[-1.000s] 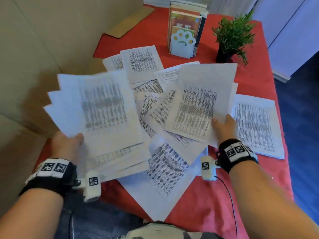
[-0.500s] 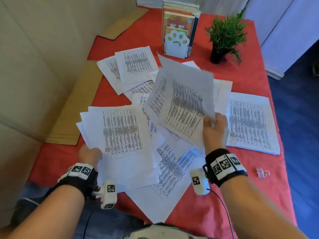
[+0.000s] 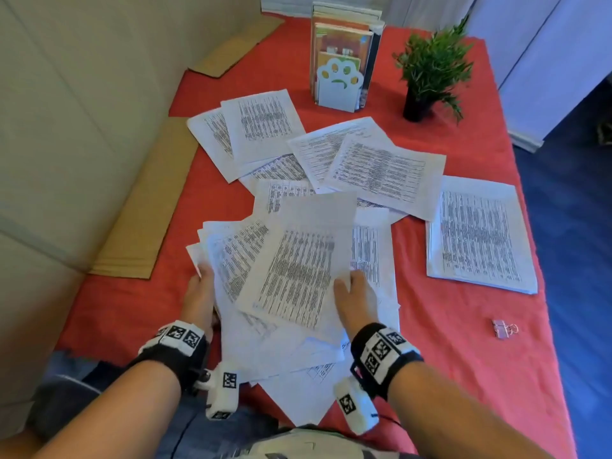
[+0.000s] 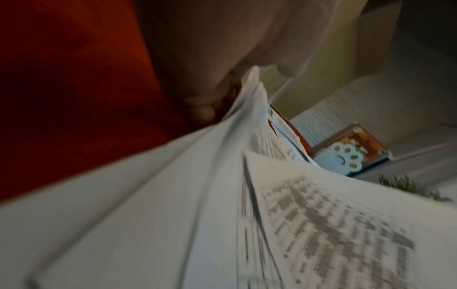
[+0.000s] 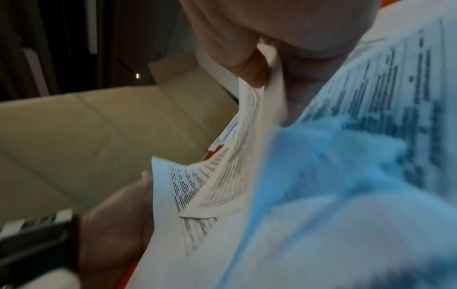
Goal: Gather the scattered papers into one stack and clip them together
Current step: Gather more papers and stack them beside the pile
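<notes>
Mid-gather, by the look of it: left hand (image 3: 200,293) gripping the messy bundle (image 3: 231,260) by its left edge, fingers curled under and thumb on top, bundle raised a bit over the near side of the red table (image 3: 463,359). Right hand (image 3: 356,298) pinching one printed sheet (image 3: 298,270) at its lower right corner, laying it across the top of that bundle. Plenty left to collect though: two overlapping sheets (image 3: 261,127) at the far left, a fanned cluster (image 3: 381,167) mid-table, a neater pile (image 3: 477,233) off to the right, and more loose pages under the hands. Probably next: let go of the sheet onto the bundle, reach for the closest loose pages, then square the edges before clipping. Binder clip (image 3: 503,328) sitting alone near the right table edge, well apart from everything, untouched. As for writing: dense rows of table-like print on every page, way too blurry to read. Paw-shaped bookend (image 3: 337,84) holding books at the back, no legible titles; small potted plant (image 3: 427,67) beside it, no label.
</notes>
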Action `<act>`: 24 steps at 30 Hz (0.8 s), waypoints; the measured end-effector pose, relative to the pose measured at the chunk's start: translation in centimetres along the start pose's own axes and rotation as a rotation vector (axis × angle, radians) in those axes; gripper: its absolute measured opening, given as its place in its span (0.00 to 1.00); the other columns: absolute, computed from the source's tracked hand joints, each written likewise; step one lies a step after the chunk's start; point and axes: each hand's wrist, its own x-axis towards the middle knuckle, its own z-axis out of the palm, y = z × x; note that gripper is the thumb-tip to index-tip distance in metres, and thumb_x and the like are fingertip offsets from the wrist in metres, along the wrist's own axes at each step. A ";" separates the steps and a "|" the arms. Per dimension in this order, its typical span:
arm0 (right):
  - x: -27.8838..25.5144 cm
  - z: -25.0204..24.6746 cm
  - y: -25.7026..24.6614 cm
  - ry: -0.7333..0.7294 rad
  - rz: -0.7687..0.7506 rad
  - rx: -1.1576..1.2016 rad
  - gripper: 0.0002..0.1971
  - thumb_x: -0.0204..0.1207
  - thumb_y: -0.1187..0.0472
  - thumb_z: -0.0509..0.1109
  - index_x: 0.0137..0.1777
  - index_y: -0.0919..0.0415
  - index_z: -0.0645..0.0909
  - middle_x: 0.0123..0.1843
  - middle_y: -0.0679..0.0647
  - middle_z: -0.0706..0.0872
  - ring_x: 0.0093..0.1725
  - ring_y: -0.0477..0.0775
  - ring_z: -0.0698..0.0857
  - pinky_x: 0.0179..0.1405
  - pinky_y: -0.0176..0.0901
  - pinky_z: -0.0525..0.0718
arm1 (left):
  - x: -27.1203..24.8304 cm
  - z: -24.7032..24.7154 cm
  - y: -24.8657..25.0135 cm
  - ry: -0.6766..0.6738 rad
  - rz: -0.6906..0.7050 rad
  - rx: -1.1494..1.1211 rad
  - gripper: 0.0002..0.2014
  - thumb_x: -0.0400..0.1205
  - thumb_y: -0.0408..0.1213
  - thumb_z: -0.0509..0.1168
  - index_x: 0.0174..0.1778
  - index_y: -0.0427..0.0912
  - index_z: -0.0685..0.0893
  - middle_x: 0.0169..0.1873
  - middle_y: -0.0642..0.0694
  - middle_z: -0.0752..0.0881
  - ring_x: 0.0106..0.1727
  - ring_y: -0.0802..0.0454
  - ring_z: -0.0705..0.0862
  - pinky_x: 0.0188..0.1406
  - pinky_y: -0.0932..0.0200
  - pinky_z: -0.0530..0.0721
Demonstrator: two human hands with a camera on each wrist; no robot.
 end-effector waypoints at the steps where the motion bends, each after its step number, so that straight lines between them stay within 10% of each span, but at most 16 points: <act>1: -0.1 0.2 0.3 -0.009 -0.037 -0.057 0.06 0.79 0.61 0.61 0.42 0.62 0.73 0.39 0.54 0.78 0.41 0.60 0.80 0.39 0.46 0.75 | -1.7 0.4 0.7 0.007 0.008 -0.004 0.46 0.59 0.83 0.54 0.67 0.57 0.76 0.68 0.44 0.81 0.65 0.35 0.81 0.63 0.33 0.78; 4: 0.3 -0.3 1.0 0.061 -0.149 -0.191 0.18 0.77 0.63 0.63 0.27 0.60 0.62 0.36 0.53 0.70 0.36 0.59 0.73 0.37 0.46 0.71 | -4.8 1.0 1.9 0.034 0.138 0.056 0.36 0.76 0.65 0.59 0.76 0.46 0.67 0.72 0.44 0.75 0.73 0.38 0.74 0.68 0.44 0.74; 8: 1.9 -2.6 1.5 0.024 -0.107 -0.269 0.12 0.79 0.65 0.60 0.34 0.59 0.66 0.33 0.54 0.74 0.38 0.58 0.75 0.36 0.44 0.67 | -4.3 0.8 1.2 0.069 0.268 0.121 0.16 0.83 0.28 0.61 0.67 0.36 0.76 0.58 0.39 0.82 0.60 0.41 0.81 0.55 0.52 0.76; 10: 2.5 -3.1 1.5 -0.013 -0.121 -0.330 0.03 0.78 0.65 0.61 0.43 0.62 0.74 0.43 0.61 0.81 0.45 0.61 0.80 0.41 0.46 0.74 | -4.0 0.5 1.5 0.032 0.254 0.121 0.15 0.83 0.28 0.59 0.67 0.34 0.76 0.58 0.39 0.81 0.58 0.42 0.80 0.56 0.51 0.75; 15: 2.0 -1.6 1.4 -0.164 -0.149 -0.496 0.26 0.80 0.62 0.62 0.78 0.60 0.66 0.74 0.62 0.66 0.71 0.66 0.68 0.73 0.51 0.67 | -4.6 0.9 2.0 -0.117 0.281 0.101 0.16 0.81 0.43 0.66 0.63 0.44 0.77 0.58 0.49 0.82 0.61 0.47 0.81 0.61 0.48 0.79; 24: 1.9 -3.1 1.0 -0.282 -0.071 -0.079 0.41 0.70 0.50 0.71 0.82 0.56 0.57 0.79 0.56 0.68 0.79 0.59 0.67 0.79 0.59 0.66 | -5.6 2.5 3.1 -0.361 0.308 0.058 0.19 0.77 0.18 0.65 0.58 0.44 0.80 0.51 0.47 0.86 0.57 0.42 0.83 0.65 0.44 0.77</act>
